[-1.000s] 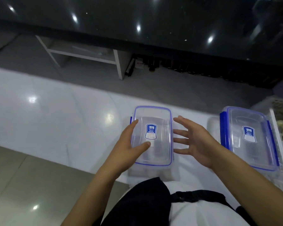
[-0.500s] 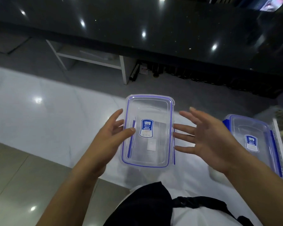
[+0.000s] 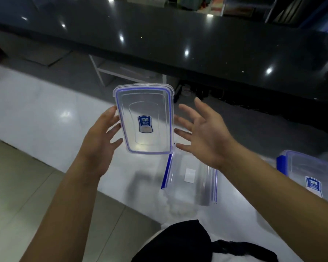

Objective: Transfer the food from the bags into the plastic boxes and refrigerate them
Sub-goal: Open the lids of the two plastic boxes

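Holding a clear lid [image 3: 146, 120] up between both hands, the person stands over a white counter [image 3: 36, 118]. The left hand [image 3: 100, 142] has its fingers spread and nearly straight, fingertips against the lid's left edge. The right hand [image 3: 203, 133] is opened wide, palm turned inward, fingers at or just off the lid's right edge; whether they actually touch it I cannot tell. The lid has a blue seal around its rim and a blue label in the middle. Below it, on the counter, sits the open plastic box [image 3: 191, 180], clear with blue side clips. A second box [image 3: 311, 178], lid on and bearing the same label, rests further right at the frame edge. Beyond the counter runs a dark glossy worktop [image 3: 197, 35].
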